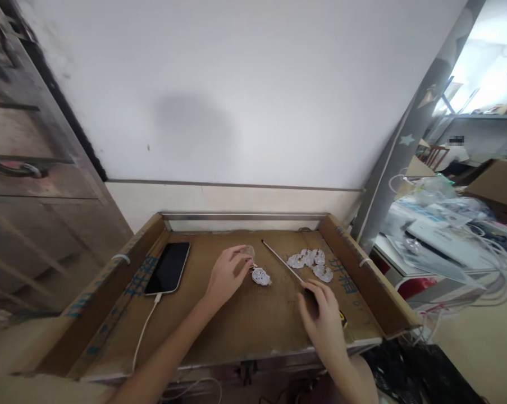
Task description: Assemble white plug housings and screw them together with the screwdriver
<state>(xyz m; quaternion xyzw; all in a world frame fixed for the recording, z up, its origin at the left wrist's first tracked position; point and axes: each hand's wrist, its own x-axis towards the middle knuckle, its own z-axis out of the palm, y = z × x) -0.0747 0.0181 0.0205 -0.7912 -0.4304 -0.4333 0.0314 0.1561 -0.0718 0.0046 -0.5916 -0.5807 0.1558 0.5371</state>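
Observation:
My left hand point(230, 271) is closed in a pinch on a clear plastic piece point(248, 252), partly hidden by the fingers. Just beside the fingertips, on the cardboard, lies a small white plastic part point(260, 276) with holes in it. My right hand point(323, 308) is wrapped round a screwdriver, whose long thin shaft point(282, 262) points away to the upper left. A bit of its black and yellow handle point(343, 318) shows past the hand; the palm hides the rest. Several clear plastic pieces point(307, 258) lie beyond my right hand.
A cardboard-lined tray point(236, 336) with raised side walls point(362, 269) forms the work surface. On its left lies a phone point(169, 268) with a white cable point(146, 325). A white wall point(253, 112) stands behind. At far right are a cluttered table point(430, 235) and a seated person point(455, 154).

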